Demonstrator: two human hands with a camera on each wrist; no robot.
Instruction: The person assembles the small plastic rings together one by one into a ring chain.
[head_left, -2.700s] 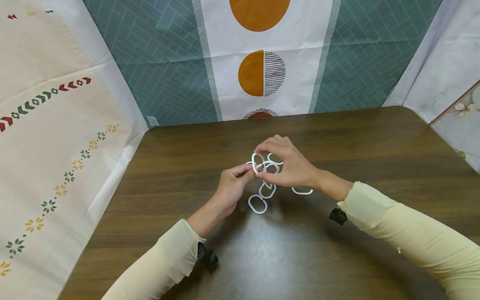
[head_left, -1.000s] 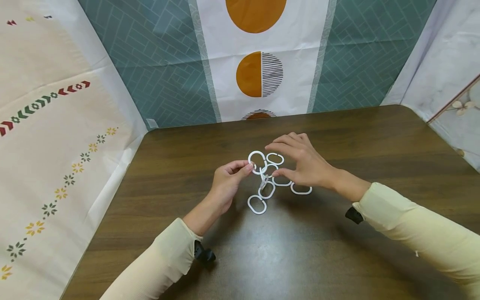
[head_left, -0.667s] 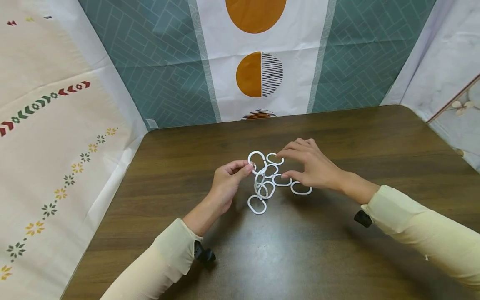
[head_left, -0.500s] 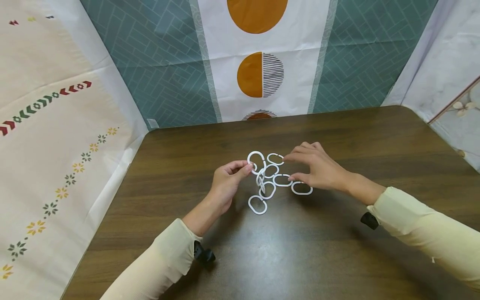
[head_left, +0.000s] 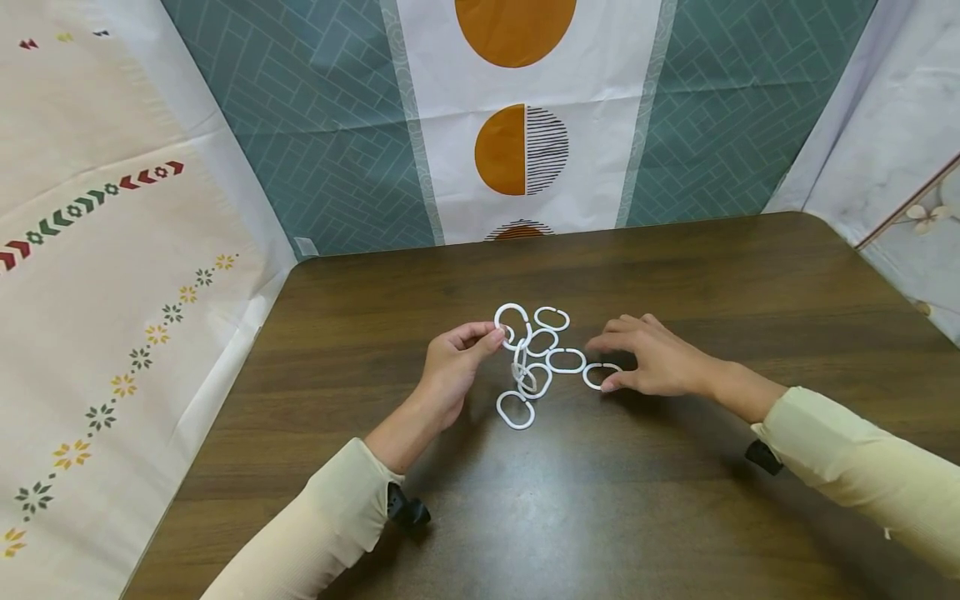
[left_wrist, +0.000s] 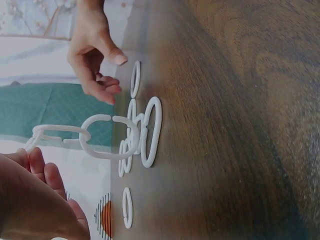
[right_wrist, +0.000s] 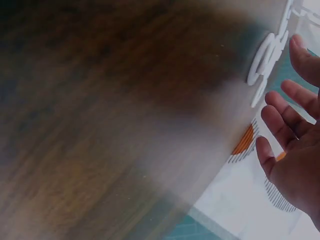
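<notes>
Dangling linked rings [left_wrist: 87, 134] (white), left hand [head_left: 456, 368] pinching

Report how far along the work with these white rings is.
Done: the left wrist view shows a short chain, its pieces hooked together. In hand: the left hand pinches that chain; the right hand is at the rightmost ring, apparently without a grip. Remaining: probably joining that ring and the other rings lying on the table, which look unhooked from the chain.

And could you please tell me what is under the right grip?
A white link lies there on the table; in the head view, the right grip hides its near right part.
</notes>
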